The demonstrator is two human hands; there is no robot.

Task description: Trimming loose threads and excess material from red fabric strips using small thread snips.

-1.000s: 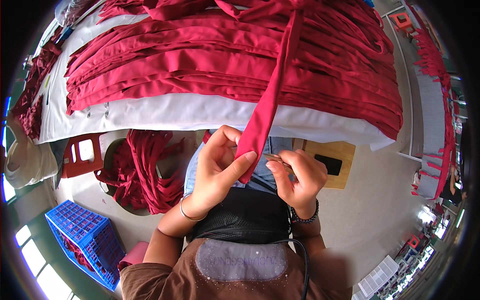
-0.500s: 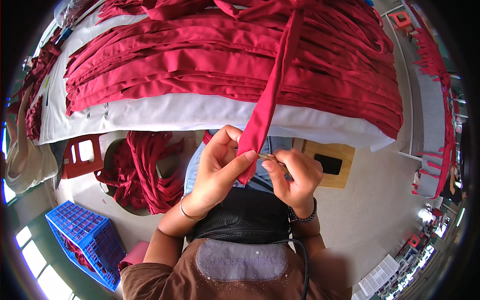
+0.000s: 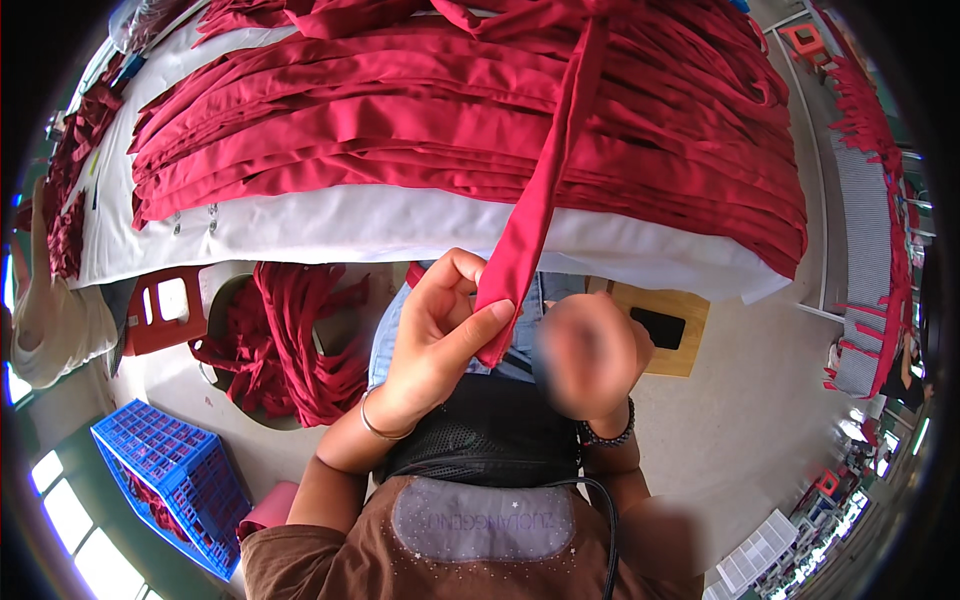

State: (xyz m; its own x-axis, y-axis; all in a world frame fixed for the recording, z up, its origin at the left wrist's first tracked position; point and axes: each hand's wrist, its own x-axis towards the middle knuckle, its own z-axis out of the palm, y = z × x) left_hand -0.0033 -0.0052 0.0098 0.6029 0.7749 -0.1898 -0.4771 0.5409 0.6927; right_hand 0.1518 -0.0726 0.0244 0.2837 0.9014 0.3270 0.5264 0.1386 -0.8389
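My left hand (image 3: 430, 335) pinches the lower end of a folded red fabric strip (image 3: 540, 195) between thumb and fingers. From there the strip runs up over the table edge onto the pile of red strips (image 3: 400, 130). Just right of the strip's end is my right hand (image 3: 595, 355), apart from the cloth. A blur covers its fingers, so whether anything is in them is hidden. Both hands are above my lap, in front of a black waist bag (image 3: 480, 425).
A white-covered table (image 3: 310, 230) bears the pile. At left are a dark tub (image 3: 235, 315) of red strips, a red stool (image 3: 140, 315), a blue crate (image 3: 180, 475) and another person (image 3: 60, 335). A dark phone (image 3: 657, 328) lies on a wooden stool (image 3: 680, 362) at right.
My right hand has drawn away from the strip's end and turned; the thin pointed tool it held is no longer visible. My left hand keeps its pinch on the strip.
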